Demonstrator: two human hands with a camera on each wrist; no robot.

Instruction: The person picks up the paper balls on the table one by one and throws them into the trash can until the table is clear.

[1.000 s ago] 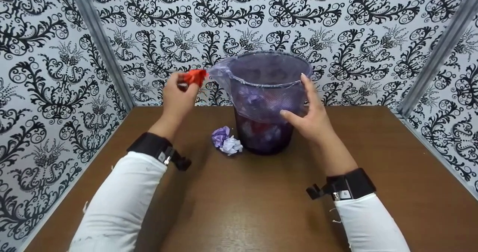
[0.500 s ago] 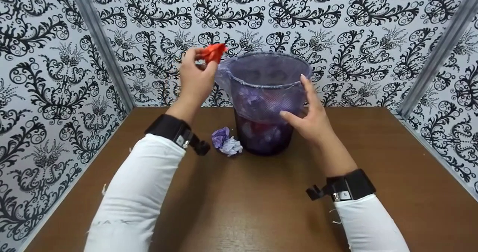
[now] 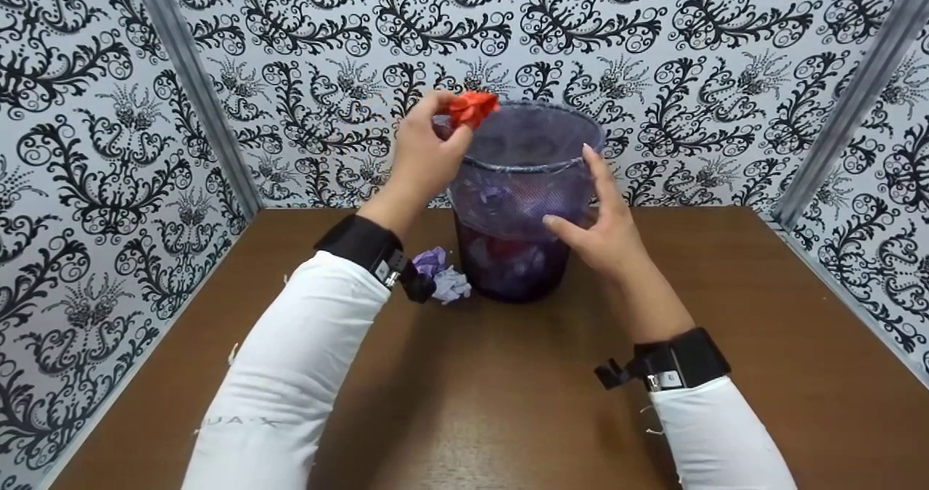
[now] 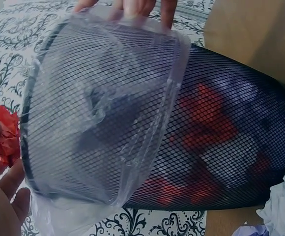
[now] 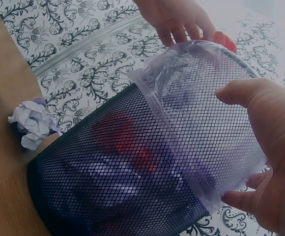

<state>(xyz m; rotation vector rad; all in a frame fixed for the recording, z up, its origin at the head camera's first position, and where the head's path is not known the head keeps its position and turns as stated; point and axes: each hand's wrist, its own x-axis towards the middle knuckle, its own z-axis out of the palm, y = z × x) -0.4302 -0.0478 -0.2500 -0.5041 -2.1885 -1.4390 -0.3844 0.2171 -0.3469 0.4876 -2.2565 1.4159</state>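
My left hand [image 3: 427,149] pinches a crumpled ball of red paper [image 3: 473,107] beside the left part of the rim of a dark mesh wastebasket [image 3: 514,276]. A clear plastic bin liner [image 3: 493,203] is folded over the rim and hangs down the outside. My right hand [image 3: 612,239] rests against the basket's right side, thumb on the front and fingers near the rim, spread wide. Through the mesh show red and pale crumpled papers [image 4: 209,125]. One white paper ball [image 3: 451,285] and one purple paper ball [image 3: 430,260] lie on the table at the basket's left foot.
The brown table [image 3: 508,403] runs back to a patterned wall [image 3: 312,33], with more patterned panels on both sides. The basket stands upright near the table's back edge. Both wrists wear black camera straps [image 3: 682,359].
My left hand has released the bin liner at the left and risen rightward to the rim, still pinching the red paper ball. My right hand and the basket have stayed in place.
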